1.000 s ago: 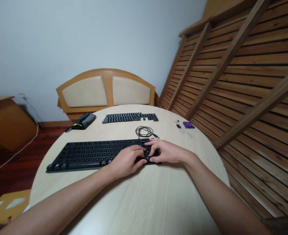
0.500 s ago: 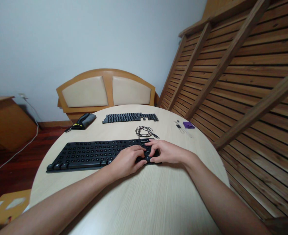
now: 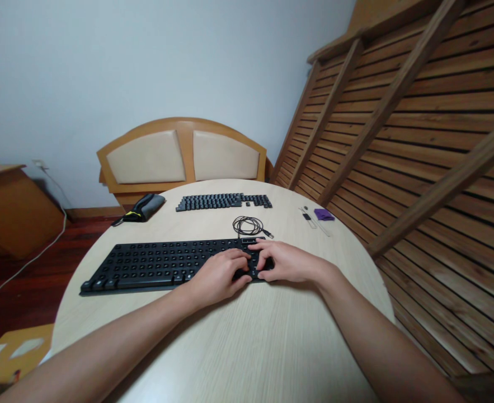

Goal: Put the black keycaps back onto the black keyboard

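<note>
A black computer keyboard lies near the middle of the table, mostly bare of keycaps, with a few caps along its front row. Over its right end, my left hand has bent fingers, the thumb and index tips close together at the keys. Facing it, my right hand curls thumb and index inward at the same spot, its other fingers resting toward the back edge. Anything small between either hand's fingertips is too hidden to name. Loose black keycaps stand in rows beyond the keyboard.
A coiled black cable lies behind the keyboard. A dark pouch with yellow trim sits at the back left. To the right are a wire tool and a purple cloth on the round table. Wooden slats lean at right.
My hands stay at the keyboard's right end, with only slight finger movement. Nothing else on the table has visibly moved.
</note>
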Demonstrator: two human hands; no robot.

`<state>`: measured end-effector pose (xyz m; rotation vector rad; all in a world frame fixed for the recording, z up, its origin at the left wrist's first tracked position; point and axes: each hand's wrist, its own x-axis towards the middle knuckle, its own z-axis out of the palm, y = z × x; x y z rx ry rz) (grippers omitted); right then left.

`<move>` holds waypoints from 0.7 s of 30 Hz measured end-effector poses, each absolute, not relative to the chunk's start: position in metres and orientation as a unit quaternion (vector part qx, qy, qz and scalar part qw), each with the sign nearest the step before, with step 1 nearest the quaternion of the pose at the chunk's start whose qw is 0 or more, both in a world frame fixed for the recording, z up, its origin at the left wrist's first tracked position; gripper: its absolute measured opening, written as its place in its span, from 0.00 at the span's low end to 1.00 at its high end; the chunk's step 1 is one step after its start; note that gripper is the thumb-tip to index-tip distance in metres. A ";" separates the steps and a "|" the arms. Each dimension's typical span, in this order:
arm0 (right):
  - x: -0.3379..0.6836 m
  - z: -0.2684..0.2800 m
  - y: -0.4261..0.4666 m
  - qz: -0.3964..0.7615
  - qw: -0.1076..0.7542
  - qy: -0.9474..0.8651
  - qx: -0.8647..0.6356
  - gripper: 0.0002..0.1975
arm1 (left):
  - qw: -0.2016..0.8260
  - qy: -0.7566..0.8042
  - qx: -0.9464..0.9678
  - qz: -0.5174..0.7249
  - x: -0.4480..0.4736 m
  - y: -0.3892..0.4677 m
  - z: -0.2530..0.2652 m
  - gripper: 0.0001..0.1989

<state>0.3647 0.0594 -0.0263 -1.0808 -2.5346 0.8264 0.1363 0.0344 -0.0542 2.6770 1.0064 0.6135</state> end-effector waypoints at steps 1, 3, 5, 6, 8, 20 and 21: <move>0.365 -0.026 0.059 0.285 0.133 -0.874 -0.370 0.02 | 0.110 0.341 0.910 0.209 0.136 0.034 -0.054 0.05; 0.365 -0.026 0.059 0.283 0.133 -0.878 -0.363 0.02 | 0.111 0.338 0.911 0.209 0.137 0.035 -0.053 0.05; 0.365 -0.025 0.059 0.279 0.134 -0.882 -0.357 0.02 | 0.109 0.338 0.911 0.210 0.137 0.035 -0.053 0.05; 0.365 -0.025 0.059 0.276 0.134 -0.883 -0.355 0.02 | 0.108 0.338 0.911 0.209 0.136 0.035 -0.053 0.05; 0.366 -0.024 0.059 0.273 0.132 -0.884 -0.356 0.03 | 0.106 0.339 0.911 0.210 0.136 0.035 -0.053 0.06; 0.370 -0.024 0.063 0.243 0.162 -0.892 -0.345 0.05 | 0.107 0.329 0.916 0.204 0.135 0.034 -0.053 0.07; 0.370 -0.025 0.065 0.231 0.173 -0.889 -0.355 0.07 | 0.106 0.329 0.916 0.206 0.134 0.034 -0.053 0.07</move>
